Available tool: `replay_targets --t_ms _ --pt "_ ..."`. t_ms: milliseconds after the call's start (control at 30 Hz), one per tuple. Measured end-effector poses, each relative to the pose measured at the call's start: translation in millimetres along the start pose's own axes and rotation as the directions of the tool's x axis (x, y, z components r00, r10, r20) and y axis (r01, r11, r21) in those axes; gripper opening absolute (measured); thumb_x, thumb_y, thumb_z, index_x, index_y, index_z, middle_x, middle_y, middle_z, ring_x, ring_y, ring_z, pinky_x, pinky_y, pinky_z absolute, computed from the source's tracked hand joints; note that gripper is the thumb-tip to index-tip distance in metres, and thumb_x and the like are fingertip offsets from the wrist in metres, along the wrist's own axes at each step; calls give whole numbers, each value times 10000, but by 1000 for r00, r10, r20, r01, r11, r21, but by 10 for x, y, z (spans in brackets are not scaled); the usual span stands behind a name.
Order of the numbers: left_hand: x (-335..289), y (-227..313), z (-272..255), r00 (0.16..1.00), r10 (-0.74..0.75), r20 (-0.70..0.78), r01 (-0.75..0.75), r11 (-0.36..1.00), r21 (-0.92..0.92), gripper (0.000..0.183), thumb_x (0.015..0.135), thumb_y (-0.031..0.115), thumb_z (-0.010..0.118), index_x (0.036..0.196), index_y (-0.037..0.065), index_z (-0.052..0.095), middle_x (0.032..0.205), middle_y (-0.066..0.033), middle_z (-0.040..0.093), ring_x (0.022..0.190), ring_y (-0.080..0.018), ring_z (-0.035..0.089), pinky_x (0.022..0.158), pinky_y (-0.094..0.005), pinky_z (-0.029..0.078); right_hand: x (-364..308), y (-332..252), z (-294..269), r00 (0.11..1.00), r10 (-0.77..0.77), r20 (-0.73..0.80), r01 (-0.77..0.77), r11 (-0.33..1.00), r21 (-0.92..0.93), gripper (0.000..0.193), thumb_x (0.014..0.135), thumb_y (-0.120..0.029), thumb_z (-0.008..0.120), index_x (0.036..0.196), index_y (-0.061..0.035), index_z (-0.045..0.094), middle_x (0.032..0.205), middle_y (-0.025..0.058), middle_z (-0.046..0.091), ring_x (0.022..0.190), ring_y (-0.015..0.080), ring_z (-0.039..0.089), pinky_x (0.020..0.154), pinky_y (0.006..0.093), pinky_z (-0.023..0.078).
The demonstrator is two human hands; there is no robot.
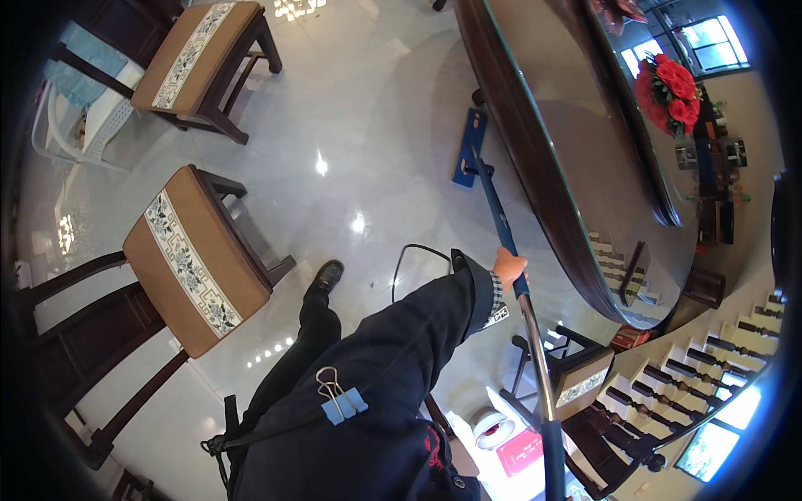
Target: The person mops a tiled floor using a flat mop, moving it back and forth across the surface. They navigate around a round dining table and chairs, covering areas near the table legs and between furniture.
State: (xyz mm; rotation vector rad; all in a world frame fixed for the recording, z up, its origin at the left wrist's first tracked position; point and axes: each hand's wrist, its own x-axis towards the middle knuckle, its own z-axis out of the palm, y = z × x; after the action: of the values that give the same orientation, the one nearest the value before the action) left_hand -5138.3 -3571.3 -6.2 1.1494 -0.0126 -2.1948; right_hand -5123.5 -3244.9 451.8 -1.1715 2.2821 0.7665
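Observation:
My left hand (pixel 508 269) is closed round the pole of a flat mop (pixel 496 204), with the dark-sleeved arm stretched across to the right. The mop's blue rectangular head (pixel 470 149) lies on the shiny tiled floor beside the dark wooden base of a large table. Below my hand the pole turns silver, then ends in a dark grip (pixel 553 455) that runs out at the lower edge. My right hand does not show.
A glass-topped wooden table (pixel 576 167) with red flowers (pixel 675 92) stands on the right. Padded wooden chairs (pixel 188 259) and a white plastic chair (pixel 104 125) are on the left. Another chair (pixel 581 384) stands lower right, near a stair railing (pixel 668 392). A thin black cable (pixel 395 271) loops by my arm.

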Motion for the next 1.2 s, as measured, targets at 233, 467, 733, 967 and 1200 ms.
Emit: replay_targets --t_ms 233,467,733,967,1200 --pt "8 764 -110 998 35 -55 -40 996 -80 354 762 -3 514 997 25 251 788 -160 432 575 -245 511 490 -424 492 190 -878 -655 923 -128 -362 100 990 -95 387 707 -156 712 1070 -74 609 718 115 617 595 207 606 539 305 474" --pt "249 1319 -361 997 77 -21 -79 976 -202 322 760 13 536 970 20 292 766 -141 442 580 -226 514 500 -399 495 577 -1071 -693 798 -478 -367 451 877 -162 397 710 -55 671 1071 63 557 726 171 569 545 279 539 499 365 447" --pt "-544 1140 -884 985 170 19 -145 892 -428 275 768 56 560 939 41 345 780 -120 448 612 -219 515 532 -374 501 96 -877 -1007 663 -664 -346 606 748 -272 400 663 -16 695 1047 5 583 802 178 604 605 311 582 533 346 459" --pt "-1799 611 -1577 959 261 -108 -280 838 -468 232 771 79 576 899 13 394 706 -106 466 617 -225 521 555 -373 489 -518 -327 -1050 567 -788 -240 676 611 -411 373 655 7 684 1014 1 582 828 160 597 641 284 563 571 353 448" --pt "-2171 356 -1446 965 32 -259 -162 852 -498 92 771 27 525 802 20 439 648 -97 450 570 -212 481 540 -356 456 -653 315 -622 756 -563 -334 598 801 3 313 698 -17 660 1001 11 583 878 186 599 734 336 591 644 373 473"
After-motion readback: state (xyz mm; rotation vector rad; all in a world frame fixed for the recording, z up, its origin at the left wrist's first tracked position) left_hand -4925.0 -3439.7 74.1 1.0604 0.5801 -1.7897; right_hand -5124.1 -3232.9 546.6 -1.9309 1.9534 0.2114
